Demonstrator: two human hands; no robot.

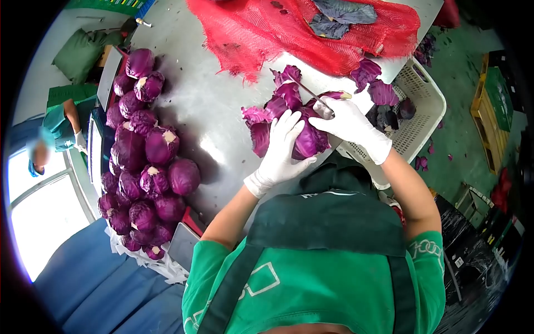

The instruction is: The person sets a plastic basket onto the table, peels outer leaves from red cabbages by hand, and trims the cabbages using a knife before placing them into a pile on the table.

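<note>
My gloved left hand (282, 149) holds a red cabbage (311, 139) against the table, fingers spread over its left side and thumb along its near side. In my gloved right hand (353, 127) is a knife (311, 94). Its thin blade points up and to the left over the cabbage, and most of the handle is hidden in my grip. Loose purple leaves (289, 92) lie just beyond and to the left of the cabbage, close to the blade.
Many red cabbages (129, 150) are piled along the table's (222, 122) left side. Red mesh (311, 39) lies at the far side with dark leaves on it. A white crate (428, 106) with leaf scraps stands at the right. Another person (61, 131) is at the far left.
</note>
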